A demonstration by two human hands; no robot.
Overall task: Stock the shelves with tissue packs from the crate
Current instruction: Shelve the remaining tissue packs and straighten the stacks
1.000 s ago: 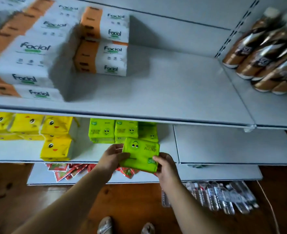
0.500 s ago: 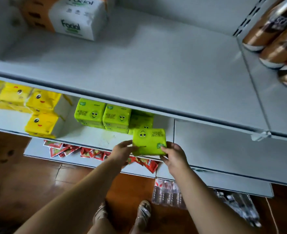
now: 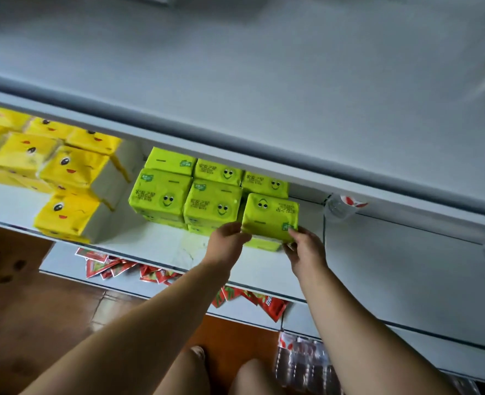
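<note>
A lime-green tissue pack (image 3: 268,216) with an upside-down smiley face sits on top of another green pack on the middle shelf (image 3: 161,246), right of the green stack (image 3: 187,195). My left hand (image 3: 226,243) grips its left edge. My right hand (image 3: 304,249) grips its right lower corner. The crate is not in view.
Yellow tissue packs (image 3: 64,181) fill the shelf's left part. The upper shelf (image 3: 264,95) overhangs closely above. Red sachets (image 3: 116,266) lie on the bottom shelf, bottled water (image 3: 301,363) on the wooden floor. My knees show at the bottom.
Both hands carried the green pack forward onto the shelf, setting it on the right end of the green stack. The camera has dropped lower and closer.
</note>
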